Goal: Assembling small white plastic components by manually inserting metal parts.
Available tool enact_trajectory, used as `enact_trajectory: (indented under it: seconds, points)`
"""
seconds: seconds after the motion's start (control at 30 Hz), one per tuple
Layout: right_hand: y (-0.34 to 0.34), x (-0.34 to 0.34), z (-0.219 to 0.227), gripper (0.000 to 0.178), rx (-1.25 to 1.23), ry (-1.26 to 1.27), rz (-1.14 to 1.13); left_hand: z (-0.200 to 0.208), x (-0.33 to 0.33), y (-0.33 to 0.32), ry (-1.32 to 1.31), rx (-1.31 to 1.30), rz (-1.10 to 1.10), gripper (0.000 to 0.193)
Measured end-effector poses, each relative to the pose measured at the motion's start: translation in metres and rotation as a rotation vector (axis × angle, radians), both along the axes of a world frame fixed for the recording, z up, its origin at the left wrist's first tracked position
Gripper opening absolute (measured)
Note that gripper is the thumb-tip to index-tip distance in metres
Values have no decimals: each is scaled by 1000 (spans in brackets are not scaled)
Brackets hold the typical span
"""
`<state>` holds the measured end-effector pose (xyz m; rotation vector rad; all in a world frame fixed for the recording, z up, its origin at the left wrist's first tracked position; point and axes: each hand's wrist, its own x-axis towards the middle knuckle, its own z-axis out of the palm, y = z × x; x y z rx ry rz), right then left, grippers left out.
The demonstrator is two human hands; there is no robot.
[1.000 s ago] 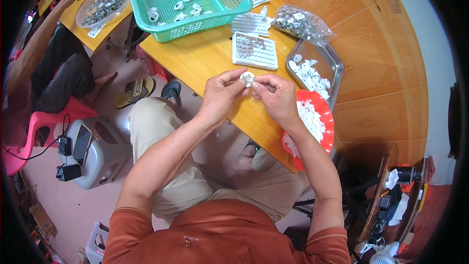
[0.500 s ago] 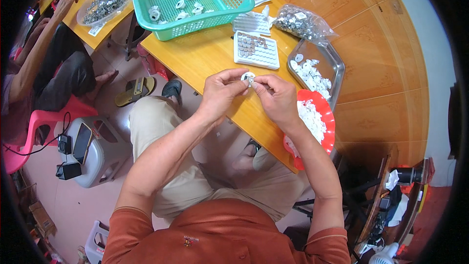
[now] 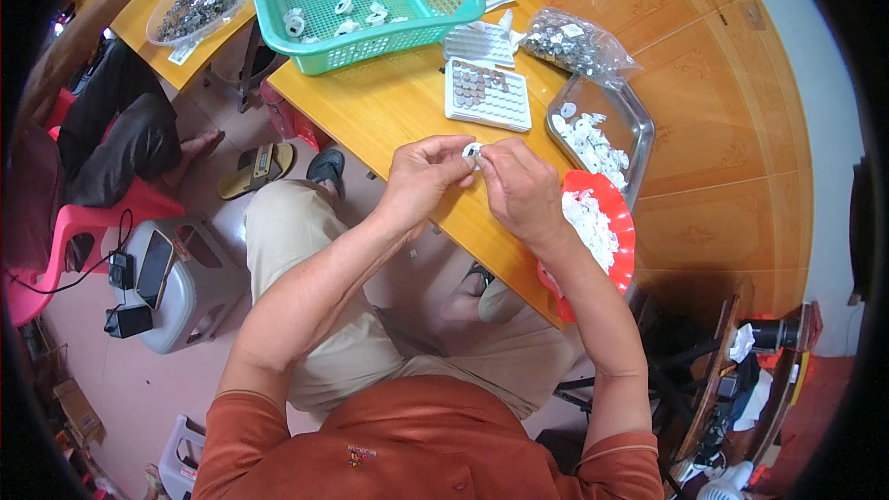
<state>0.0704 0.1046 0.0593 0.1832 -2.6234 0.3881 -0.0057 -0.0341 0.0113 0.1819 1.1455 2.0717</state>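
Both hands, left hand (image 3: 421, 176) and right hand (image 3: 519, 187), pinch one small white ring part (image 3: 472, 150) with closed fingers above the worktop's (image 3: 389, 106) near edge. Finished-looking pieces sit in the green basket (image 3: 435, 23); many remain in the red bowl (image 3: 619, 222).

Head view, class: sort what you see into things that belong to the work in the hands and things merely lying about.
Belonging to the work:
left hand
right hand
small white part pinched between both
red dish of white pieces
metal tray
white grid tray
green basket

Lying about:
sandals
grey stool
red chair
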Motion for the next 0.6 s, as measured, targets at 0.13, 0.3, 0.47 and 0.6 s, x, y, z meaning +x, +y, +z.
enact_trajectory:
  seconds: [0.13,0.3,0.47,0.6]
  points:
    - [2,-1,-4,12,-43,-14,-3,-2,0,0,-28,17,-14,27]
    - [0,-2,0,7,-122,-45,-32,-7,1,3,-42,23,-11,26]
    - [0,-1,0,12,-35,-85,-47,-10,1,4,-46,24,-4,25]
    - [-1,0,2,10,16,-82,-52,-6,2,4,-32,0,-10,25]
